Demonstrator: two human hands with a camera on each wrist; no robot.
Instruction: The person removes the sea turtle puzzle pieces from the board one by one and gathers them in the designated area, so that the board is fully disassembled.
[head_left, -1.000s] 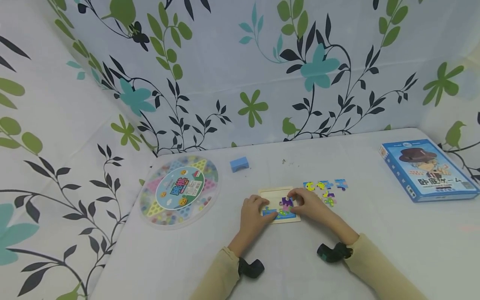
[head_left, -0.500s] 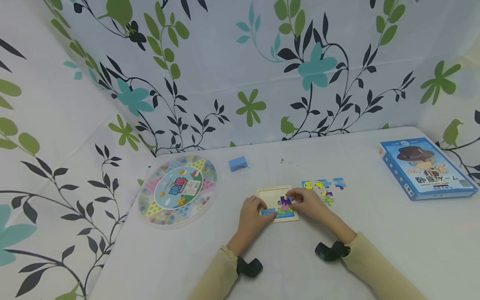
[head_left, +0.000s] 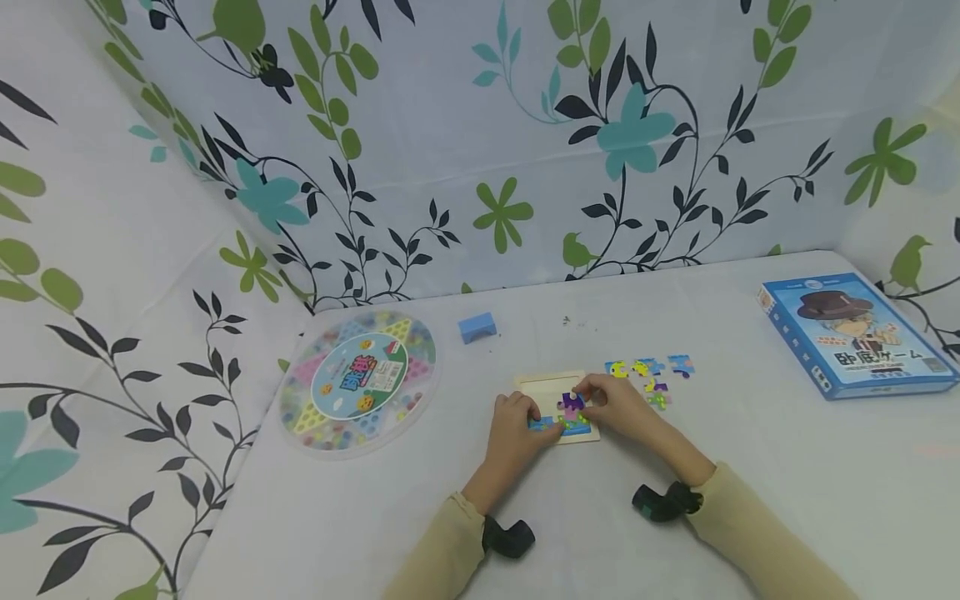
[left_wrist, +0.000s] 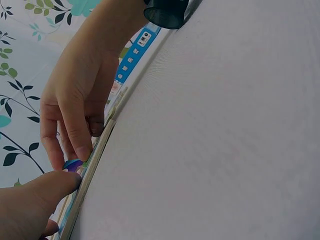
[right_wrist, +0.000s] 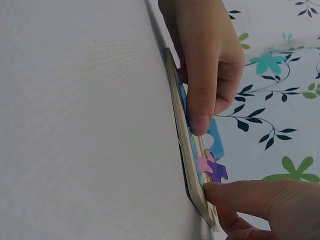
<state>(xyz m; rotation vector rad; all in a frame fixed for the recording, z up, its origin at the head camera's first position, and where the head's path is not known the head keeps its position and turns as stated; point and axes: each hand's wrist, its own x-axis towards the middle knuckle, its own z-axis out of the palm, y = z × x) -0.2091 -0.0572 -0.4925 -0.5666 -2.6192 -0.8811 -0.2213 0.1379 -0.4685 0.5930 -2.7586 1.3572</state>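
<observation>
In the head view, a small wooden puzzle tray [head_left: 542,388] lies on the white table with blue, green and pink pieces fitted along its near side. My left hand [head_left: 513,429] holds the tray's left side, fingers bent at the edge and thumb reaching over the near pieces. At the right side, my right hand [head_left: 618,407] pinches a purple jigsaw piece [head_left: 571,402] just above a pink one. The right wrist view shows this purple piece [right_wrist: 218,171] tilted up above the tray rim, against the pink piece [right_wrist: 204,164]. Part of the right side is hidden under my fingers.
Several loose jigsaw pieces [head_left: 656,387] lie right of the tray, beyond my right hand. A blue block [head_left: 477,328] sits behind it. To the left is a round game board [head_left: 360,375]; a blue game box [head_left: 855,337] rests far right.
My left hand has shifted slightly right, its thumb sliding further along the near pieces. My right hand keeps its pinch on the purple piece in nearly the same place.
</observation>
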